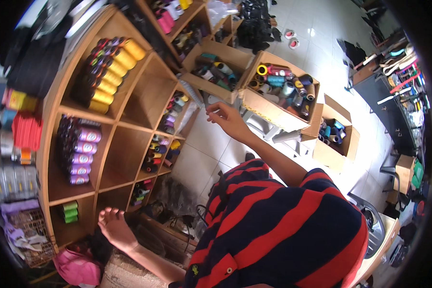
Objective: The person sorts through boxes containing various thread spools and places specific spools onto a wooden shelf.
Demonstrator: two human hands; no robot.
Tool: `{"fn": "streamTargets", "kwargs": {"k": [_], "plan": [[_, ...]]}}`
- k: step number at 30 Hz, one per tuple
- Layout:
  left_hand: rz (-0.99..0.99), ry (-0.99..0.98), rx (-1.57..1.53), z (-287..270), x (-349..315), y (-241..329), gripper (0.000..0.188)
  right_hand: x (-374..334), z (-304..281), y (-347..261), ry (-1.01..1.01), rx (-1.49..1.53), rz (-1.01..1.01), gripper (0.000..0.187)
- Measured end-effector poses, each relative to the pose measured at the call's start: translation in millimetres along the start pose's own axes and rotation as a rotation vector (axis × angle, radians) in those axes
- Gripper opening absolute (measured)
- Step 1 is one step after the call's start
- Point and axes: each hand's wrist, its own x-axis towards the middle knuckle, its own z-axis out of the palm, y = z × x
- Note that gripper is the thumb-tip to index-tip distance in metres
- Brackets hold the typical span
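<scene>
Looks partly done — with purple thread cones [86, 147] shelved, multicoloured spools [276, 79] boxed — with left hand [118, 231] spread, right hand [228, 120] half-curled (both seemingly empty).

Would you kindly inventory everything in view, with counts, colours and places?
Wooden shelves: two units, brown, left and top
Yellow spools: many, yellow, upper left
Purple spools: at least five, purple, beneath those
Green spools: three visible, green, lower left
Open cardboard boxes: three, brown, upper centre to right
Mixed spools: many, various colours, boxes and shelves
Shoes: two, pink and white, tiled floor, top
Black bundles: uncountable, black, top centre
Red stack: one, red, left edge
Pink cloth or bag: one, pink, bottom left
Cabinet: one, dark grey, right, under blurred clutter
Chair: one, dark, lower right
Striped shirt: one, red and navy, lower centre
Left hand: one, bare, empty, before wooden shelves
Right hand: one, bare, empty, near leftmost box
</scene>
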Motion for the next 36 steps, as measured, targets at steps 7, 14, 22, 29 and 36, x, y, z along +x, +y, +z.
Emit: {"fn": "streamTargets", "kwargs": {"k": [7,14,22,29,36], "plan": [[-0.301,-0.060,-0.067,125.5,49.9,-146.0,0.033,-33.6,-132.9,20.6,0.185,-0.036,0.076,0.021],[-0.478,-0.146,0.289,239.4,100.4,-251.8,0.026,-80.4,-220.9,35.7,0.476,-0.020,0.145,0.021],[-0.368,-0.697,0.751,293.8,174.5,-420.5,0.021,-115.2,-251.4,31.3,0.770,-0.058,0.327,0.023],[0.033,-0.996,1.002,326.8,263.1,-565.8,0.029,-67.9,-249.5,31.5,0.848,-0.104,0.371,0.023],[-0.018,-1.401,1.274,317.7,308.3,-685.2,0.038,5.8,-215.2,22.5,0.898,-0.085,0.490,0.028]]}}
